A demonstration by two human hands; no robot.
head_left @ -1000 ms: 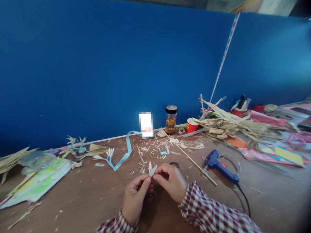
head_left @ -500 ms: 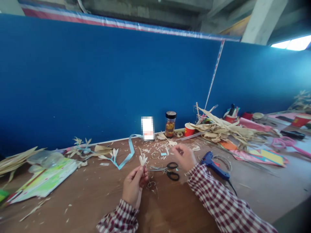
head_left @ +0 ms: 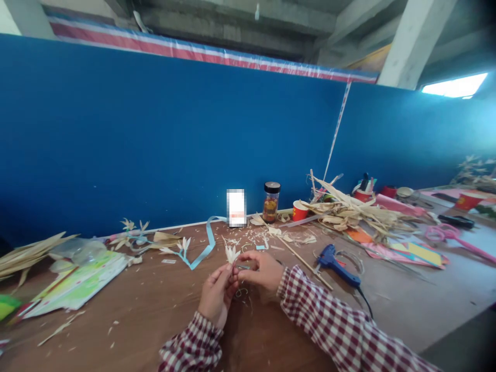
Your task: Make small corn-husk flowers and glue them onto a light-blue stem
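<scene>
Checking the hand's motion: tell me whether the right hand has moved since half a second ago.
Yes. The right hand came back left from near the blue glue gun to the small husk flower.

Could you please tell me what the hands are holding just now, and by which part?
Both the left hand and right hand pinch a small husk flower at its base, petals pointing up.

White card (head_left: 236,207) against the blue wall: face pixelated, unreadable. Scissors (head_left: 245,267): mostly hidden behind right hand (head_left: 260,272); only a sliver shows. Husk flower (head_left: 232,254): base concealed by left hand (head_left: 217,295) fingers. Jar (head_left: 270,202) contents too small to identify. Both sleeves cut off at the bottom edge.
</scene>
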